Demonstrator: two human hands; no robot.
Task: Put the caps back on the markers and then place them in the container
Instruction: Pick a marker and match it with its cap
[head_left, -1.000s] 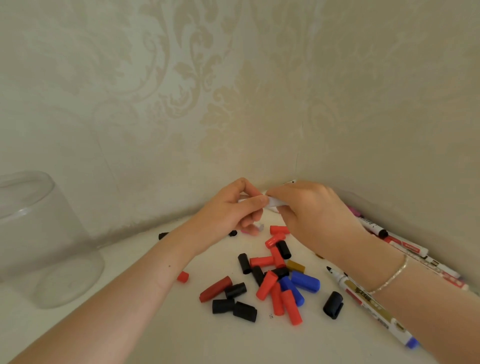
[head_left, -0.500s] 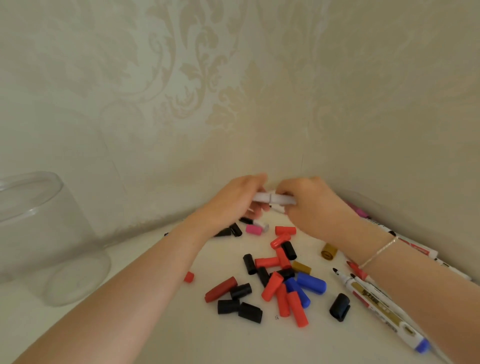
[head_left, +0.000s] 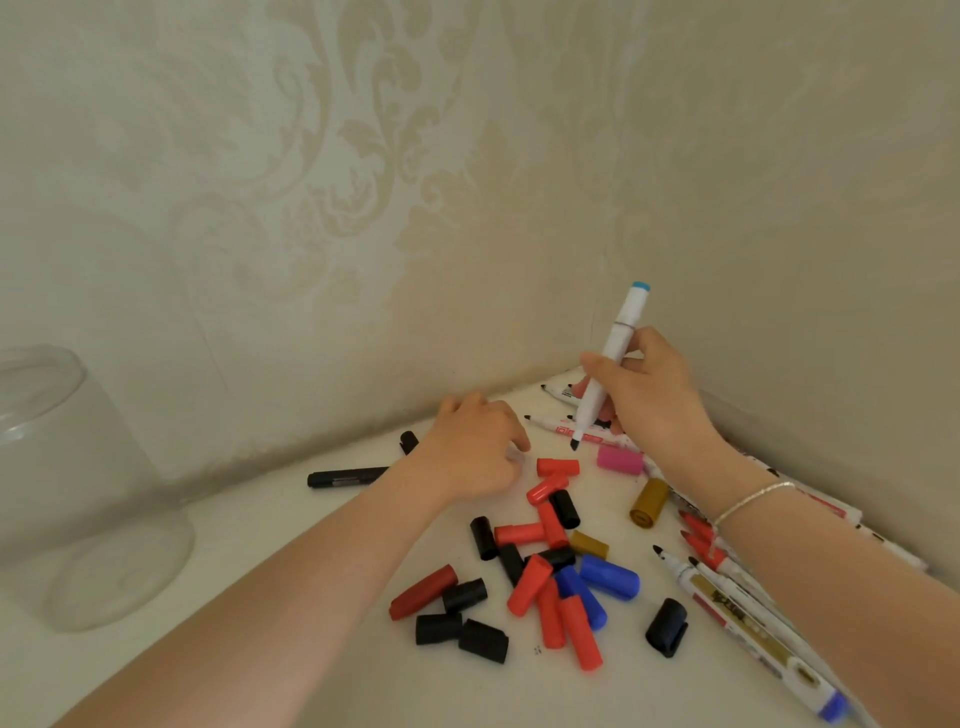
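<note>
My right hand grips a white marker almost upright, its dark bare tip pointing down and its blue end up. My left hand rests low on the white table, with its fingers curled over a small pale cap that is mostly hidden. Loose caps lie in front of it: red, black, blue, gold and pink. The clear round container stands far left, apart from both hands.
Several uncapped markers lie along the right wall under my right forearm. A black marker lies near the back wall, left of my left hand. Patterned walls meet in a corner just behind the hands.
The hands have come apart. The right hand has lifted the white marker upright with its tip bare, and the left hand has dropped to the table by the caps.
</note>
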